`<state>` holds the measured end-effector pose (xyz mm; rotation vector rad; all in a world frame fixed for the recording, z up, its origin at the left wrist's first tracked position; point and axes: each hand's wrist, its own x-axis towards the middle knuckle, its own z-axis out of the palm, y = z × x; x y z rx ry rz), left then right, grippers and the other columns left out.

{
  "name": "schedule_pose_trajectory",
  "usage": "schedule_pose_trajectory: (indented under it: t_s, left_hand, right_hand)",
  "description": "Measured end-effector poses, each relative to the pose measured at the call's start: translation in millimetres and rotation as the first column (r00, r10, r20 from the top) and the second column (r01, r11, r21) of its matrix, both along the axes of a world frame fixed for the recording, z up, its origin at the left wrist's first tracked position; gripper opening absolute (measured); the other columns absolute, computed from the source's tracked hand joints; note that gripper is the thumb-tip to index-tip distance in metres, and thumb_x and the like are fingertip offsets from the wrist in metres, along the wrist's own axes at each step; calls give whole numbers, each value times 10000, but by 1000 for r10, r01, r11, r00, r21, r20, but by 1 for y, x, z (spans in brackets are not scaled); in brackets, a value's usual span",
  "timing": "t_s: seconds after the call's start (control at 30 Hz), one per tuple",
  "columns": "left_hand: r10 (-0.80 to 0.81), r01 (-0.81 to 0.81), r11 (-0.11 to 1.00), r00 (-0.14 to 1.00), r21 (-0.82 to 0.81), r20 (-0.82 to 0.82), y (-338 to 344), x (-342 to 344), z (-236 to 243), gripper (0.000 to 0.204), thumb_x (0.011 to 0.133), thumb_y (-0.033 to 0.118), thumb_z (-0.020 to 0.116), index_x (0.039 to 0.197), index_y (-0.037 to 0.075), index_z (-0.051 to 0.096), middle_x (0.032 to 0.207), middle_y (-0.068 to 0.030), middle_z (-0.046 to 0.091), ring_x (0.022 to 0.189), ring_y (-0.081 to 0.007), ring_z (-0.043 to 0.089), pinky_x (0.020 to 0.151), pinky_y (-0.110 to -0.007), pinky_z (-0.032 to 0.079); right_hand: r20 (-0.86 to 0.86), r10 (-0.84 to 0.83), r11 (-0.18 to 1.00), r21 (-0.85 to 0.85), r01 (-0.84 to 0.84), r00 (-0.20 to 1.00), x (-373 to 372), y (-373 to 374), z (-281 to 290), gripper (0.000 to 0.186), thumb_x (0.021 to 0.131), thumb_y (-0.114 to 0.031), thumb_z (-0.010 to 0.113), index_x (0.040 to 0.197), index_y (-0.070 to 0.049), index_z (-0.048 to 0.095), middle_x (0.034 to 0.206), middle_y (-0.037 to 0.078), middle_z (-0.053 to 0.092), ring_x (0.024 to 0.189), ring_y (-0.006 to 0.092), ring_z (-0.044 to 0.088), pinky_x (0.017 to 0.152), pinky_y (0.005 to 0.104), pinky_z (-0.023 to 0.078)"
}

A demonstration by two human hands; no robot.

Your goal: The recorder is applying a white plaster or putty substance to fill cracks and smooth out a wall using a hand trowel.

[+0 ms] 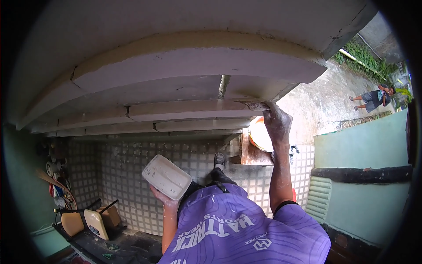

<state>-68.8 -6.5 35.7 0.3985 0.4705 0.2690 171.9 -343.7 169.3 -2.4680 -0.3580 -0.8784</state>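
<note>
My left hand [163, 196] grips a white rectangular tray [166, 175] smeared with pale paste, held low at my left front. My right hand [277, 119] is raised at the right end of a white-painted concrete beam [198, 108], fingers closed against its edge beside a rough, darker patch [252, 105]; what they hold is hidden or too small to make out. Several similar beams run across overhead, with cracks in them. Beyond my right forearm, a bucket with an orange rim [259, 136] sits on a wooden surface [246, 154].
Stacked chairs [94, 222] and assorted items [59, 185] line the left side above a tiled floor [123, 176]. A pale green wall [360, 149] with a dark band stands right. Outside at upper right, another person [377, 97] is on a concrete path beside plants.
</note>
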Motion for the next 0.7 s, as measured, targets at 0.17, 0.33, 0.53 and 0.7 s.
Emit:
schedule_pose_trajectory:
  t_s: [0.17,0.33,0.53,0.7]
  left_hand:
    - [-23,23,999,1000,48,4,1,0,-5,717,923,640,361,1495,211,318,1494,-50,386,1326,-327,430,1077,-529,386]
    - [23,-21,999,998,38,-56,2,-1,-7,745,909,656,373,1501,209,304,1504,-60,373,1338,-332,416,1080,-533,383]
    - [21,-21,1000,1000,-2,-21,2,-4,4,722,917,636,368,1495,205,319,1494,-62,388,1327,-331,431,1073,-525,394]
    - [40,-39,999,998,26,-39,4,-3,2,698,924,621,362,1486,207,338,1484,-56,404,1319,-328,441,1069,-522,399]
  right_hand:
    - [-159,-2,985,-173,-25,987,16,10,-2,213,826,-102,654,1030,-133,603,745,94,675,619,294,662,529,405,515]
    - [14,-15,984,-175,17,1000,18,22,0,164,850,-81,609,1003,-134,583,700,97,651,609,292,658,510,406,506]
    - [-3,-53,982,-182,51,999,-2,14,3,146,851,-91,622,993,-114,596,639,106,624,548,284,637,483,387,486]
    - [167,-73,985,-140,97,983,19,16,-12,149,830,-89,658,978,-103,647,648,103,631,531,262,631,476,350,483]
